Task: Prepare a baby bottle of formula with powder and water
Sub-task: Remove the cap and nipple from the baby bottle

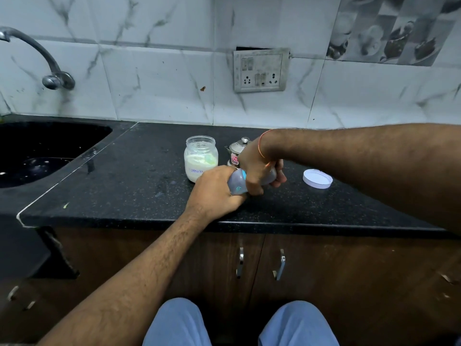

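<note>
Baby bottle (237, 182): grey, with a blue ring, lying tilted between both hands just above the black speckled worktop (139, 186), in front of the jar and the steel pot.
Left hand (217, 189): wrapped round the bottle's near end, fingers (222, 173) curled and pressed against it, wrist resting near the worktop's front edge.
Right hand (258, 166): coming in from the right, closed over the bottle's far end; its fingers (279, 177) are bent round the bottle, and an orange thread circles the wrist.
Powder jar (201, 158): clear, open, upright, about half full of pale powder, just behind the left hand; blue lettering on its side is too blurred to read.
Jar lid (317, 179): white, round, lying flat on the worktop to the right of the hands, well apart from the jar.
Steel pot (237, 149): small, lidded with a knob, a red label on its side, just right of the jar and partly hidden by the right hand.
Sink (37, 151): black, set into the worktop at far left, under a curved tap (37, 56).
</note>
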